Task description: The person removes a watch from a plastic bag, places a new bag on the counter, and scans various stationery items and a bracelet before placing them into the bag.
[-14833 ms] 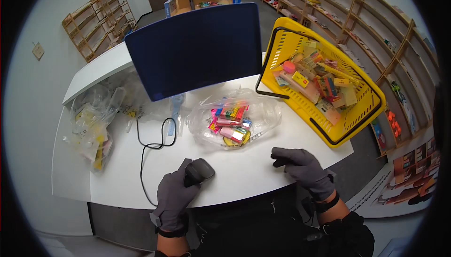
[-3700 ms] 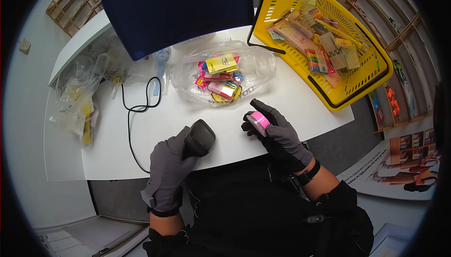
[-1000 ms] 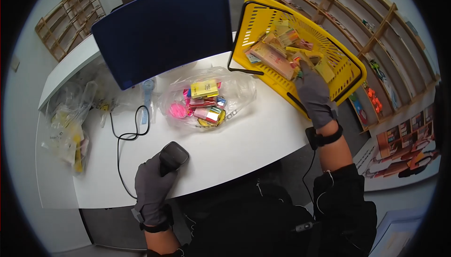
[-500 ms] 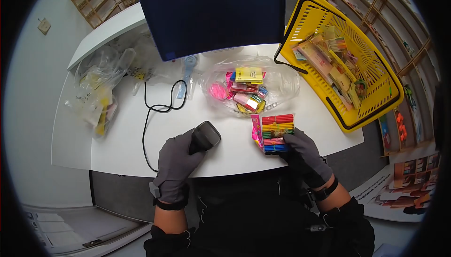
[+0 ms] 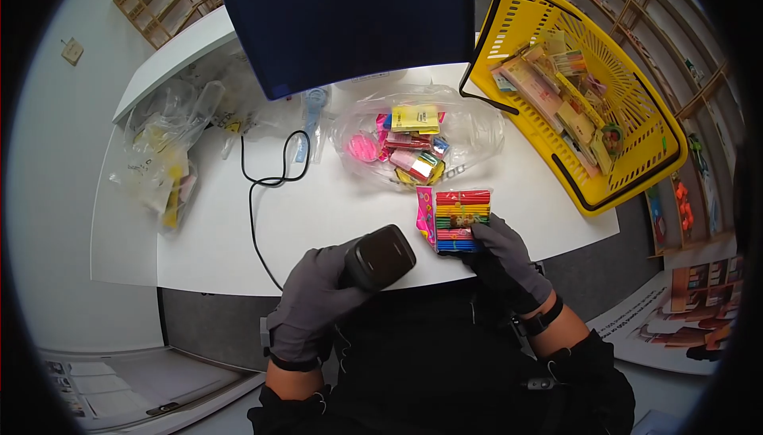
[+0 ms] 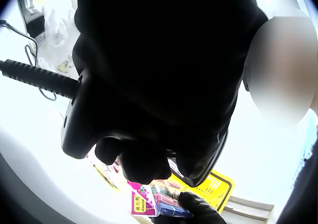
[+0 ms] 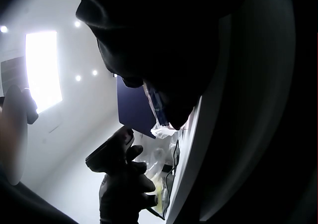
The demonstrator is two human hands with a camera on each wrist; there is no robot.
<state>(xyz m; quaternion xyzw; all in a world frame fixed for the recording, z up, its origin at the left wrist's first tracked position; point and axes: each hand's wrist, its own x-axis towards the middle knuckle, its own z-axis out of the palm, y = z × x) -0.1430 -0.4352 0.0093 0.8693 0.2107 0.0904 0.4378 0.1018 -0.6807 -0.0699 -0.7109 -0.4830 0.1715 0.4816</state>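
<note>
Head view: left hand (image 5: 316, 298) grips a scanner (image 5: 384, 258); right hand (image 5: 510, 262) pinches a coloured pack (image 5: 461, 214).
Pink label (image 5: 425, 219) too small to read; bag (image 5: 475, 135) shows "OU".

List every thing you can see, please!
stick pack: 1, multicoloured, in right hand
scanner: 1, black, in left hand
desk: 1, white, before person
cord: 1, black, on desk
basket: 1, yellow, desk's right
basket goods: several, mixed, inside basket
spread bag: 1, clear, central
small goods: several, mixed, in or on spread bag
crumpled bags: several, clear, desk's left
screen: 1, dark blue, desk's back
strap-like thing: 1, light blue, near screen
shelves: several, brown, background
poster: 1, mixed, lower right
right hand: 1, grey, holding stick pack
left hand: 1, grey, gripping scanner
</note>
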